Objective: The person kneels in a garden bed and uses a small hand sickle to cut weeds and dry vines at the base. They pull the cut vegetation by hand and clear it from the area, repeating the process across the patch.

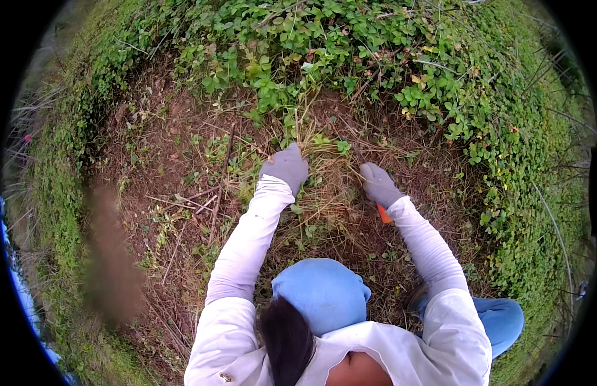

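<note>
My left hand (285, 166), in a grey glove, is closed around a bunch of thin plant stems (297, 123) in front of my knees. To its right, my right hand (378, 183), gloved the same way, grips a hand tool by its orange handle (383, 213). A dark, narrow part of the tool (359, 153) reaches forward from the fist, and its far end is lost among the grass. Dry straw and cut grass (329, 193) lie in a loose heap between both hands.
Dense green leafy vines (279, 43) border the far side, and more vines (525, 217) the right. Dry sticks (223, 178) lie on the brown soil (153, 144) to the left. My bent knee (322, 294) is close behind the heap. A brown blur (112, 260) covers part of the left.
</note>
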Motion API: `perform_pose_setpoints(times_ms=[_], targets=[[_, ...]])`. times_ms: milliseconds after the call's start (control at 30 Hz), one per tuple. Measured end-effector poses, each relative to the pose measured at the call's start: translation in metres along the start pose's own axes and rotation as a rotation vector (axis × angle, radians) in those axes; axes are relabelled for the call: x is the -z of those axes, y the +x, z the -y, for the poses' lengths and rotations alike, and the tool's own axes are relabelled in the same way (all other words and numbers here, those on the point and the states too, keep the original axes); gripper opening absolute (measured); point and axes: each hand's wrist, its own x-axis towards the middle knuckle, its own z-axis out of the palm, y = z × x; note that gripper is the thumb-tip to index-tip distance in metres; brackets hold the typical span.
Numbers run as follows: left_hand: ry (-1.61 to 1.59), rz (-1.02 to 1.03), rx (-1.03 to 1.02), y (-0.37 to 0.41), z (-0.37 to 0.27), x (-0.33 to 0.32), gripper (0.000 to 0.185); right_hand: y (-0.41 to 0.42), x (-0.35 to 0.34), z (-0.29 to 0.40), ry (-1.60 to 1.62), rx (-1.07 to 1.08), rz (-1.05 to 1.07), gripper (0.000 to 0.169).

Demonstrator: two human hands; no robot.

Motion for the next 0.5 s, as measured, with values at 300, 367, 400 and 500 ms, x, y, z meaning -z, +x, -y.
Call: perform_pose_setpoints(times_ms=[300, 367, 400, 500], targets=[[-0.169, -0.368, -0.03, -0.027, 0.015, 0.065, 0.075, -0.064, 0.015, 0.064, 0.112, -0.374, 0.118, 0.031], [0.065, -0.732, -0.257, -0.012, -0.034, 0.103, 0.081, -0.065, -0.004, 0.044, 0.309, -0.166, -0.197, 0.026], [-0.013, -0.707, -0.351, 0.002, -0.058, 0.101, 0.084, -0.062, -0.004, 0.05, 0.751, -0.398, -0.278, 0.022], [-0.162, -0.283, -0.356, 0.031, -0.131, 0.062, 0.093, -0.065, -0.005, 0.055, 1.401, -0.622, -0.664, 0.018]])
